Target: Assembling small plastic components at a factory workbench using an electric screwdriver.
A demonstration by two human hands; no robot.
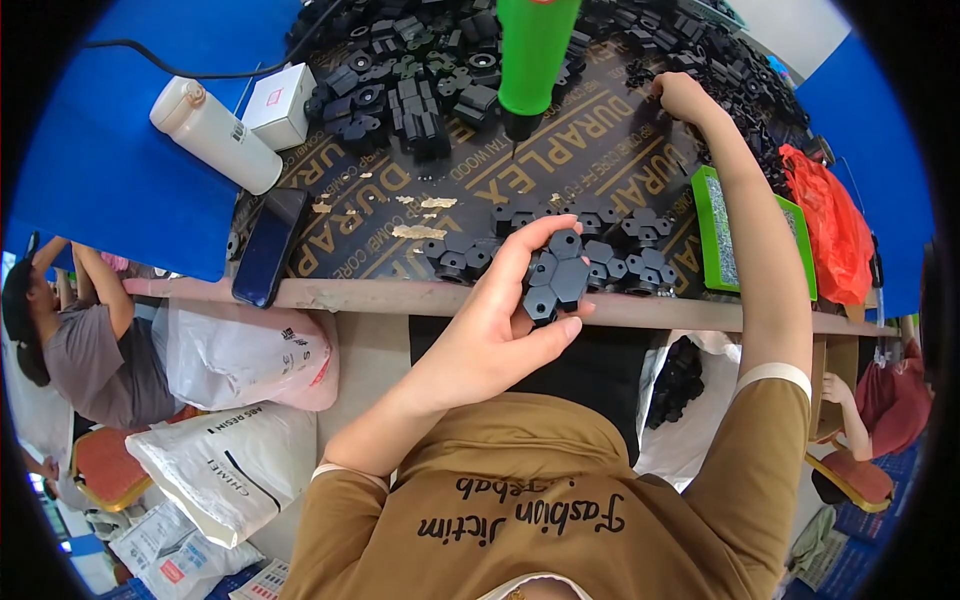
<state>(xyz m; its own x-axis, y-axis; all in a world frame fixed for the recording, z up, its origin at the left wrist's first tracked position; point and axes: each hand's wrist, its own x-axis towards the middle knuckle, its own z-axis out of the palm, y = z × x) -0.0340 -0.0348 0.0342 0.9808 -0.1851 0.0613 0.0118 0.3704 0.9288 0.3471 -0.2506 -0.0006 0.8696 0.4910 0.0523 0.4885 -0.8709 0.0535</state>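
My left hand (505,310) is closed around a black plastic part with hexagonal lobes and small holes (560,275), held up over the table's near edge. My right arm reaches far across the table. There my right hand (686,98) has its fingers bent together beside a heap of small black parts (735,125); whatever may be between the fingertips is hidden. Several similar black hexagonal parts (605,262) lie in rows along the near edge, just behind my left hand. A green electric screwdriver (538,55) hangs tip down over the middle of the table.
Under my right forearm sits a green tray of small metal screws (722,235), with a red plastic bag (825,225) beside it. A phone (272,245), a white bottle (215,135) and a white box (278,105) stand left. Black parts (420,110) pile up at the back.
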